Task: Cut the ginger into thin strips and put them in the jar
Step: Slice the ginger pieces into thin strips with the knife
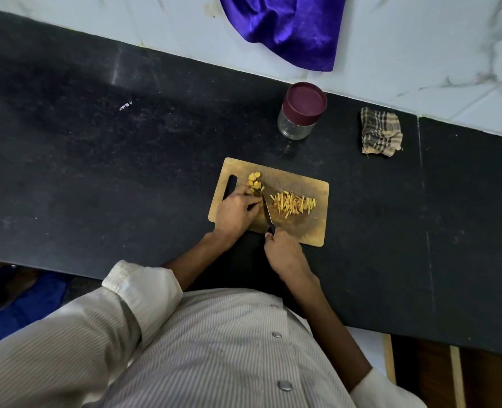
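Ginger [255, 181]: yellow, sliced, on the cutting board [299, 178] at its left end; one heap of thin strips [294, 203] lies right of it. Your left hand [235, 212] fingers pinch the slices. Your right hand [285, 254] fingers clamp the one knife [266, 212]. One jar [301, 111], lid on, stands on the counter [126, 172] beyond the board.
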The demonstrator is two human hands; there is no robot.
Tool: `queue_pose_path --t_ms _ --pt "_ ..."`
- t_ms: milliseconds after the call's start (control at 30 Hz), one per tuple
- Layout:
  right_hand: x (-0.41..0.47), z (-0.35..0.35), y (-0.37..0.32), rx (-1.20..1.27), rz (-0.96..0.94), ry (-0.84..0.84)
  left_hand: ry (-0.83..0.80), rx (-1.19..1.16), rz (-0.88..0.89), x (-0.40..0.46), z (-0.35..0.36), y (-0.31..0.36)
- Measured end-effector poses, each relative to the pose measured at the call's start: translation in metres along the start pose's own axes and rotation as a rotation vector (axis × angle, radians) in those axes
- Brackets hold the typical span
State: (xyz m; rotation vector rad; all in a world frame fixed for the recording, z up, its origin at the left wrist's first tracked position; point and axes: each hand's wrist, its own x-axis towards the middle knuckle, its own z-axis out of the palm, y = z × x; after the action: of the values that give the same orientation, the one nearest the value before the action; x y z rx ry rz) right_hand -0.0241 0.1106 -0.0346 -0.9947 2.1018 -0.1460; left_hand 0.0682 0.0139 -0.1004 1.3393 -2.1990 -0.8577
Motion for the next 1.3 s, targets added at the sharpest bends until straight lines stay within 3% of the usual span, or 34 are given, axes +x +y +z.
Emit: queue_pose_path --t_ms 167,400,800,1000,1300 --pt "0.008 -0.006 -0.011 0.001 0.064 -0.066 -0.001 0.005 0.002 0.0 0.0 -0.001" --pt "-0.009 0.02 0.008 -0.075 -0.012 0.028 -0.003 -0.005 -0.015 0.0 -0.001 0.001" --pt "-0.006 0.011 0.012 0.044 -0.003 0.099 0.006 -0.046 -0.002 -0.002 -0.003 0.001" --pt "-0.01 0.009 0.007 0.05 -0.024 0.067 0.024 -0.144 -0.031 -0.003 -0.005 -0.001" --pt "-0.007 0.01 0.003 0.022 -0.031 0.041 0.028 -0.072 0.0 -0.006 -0.003 0.002"
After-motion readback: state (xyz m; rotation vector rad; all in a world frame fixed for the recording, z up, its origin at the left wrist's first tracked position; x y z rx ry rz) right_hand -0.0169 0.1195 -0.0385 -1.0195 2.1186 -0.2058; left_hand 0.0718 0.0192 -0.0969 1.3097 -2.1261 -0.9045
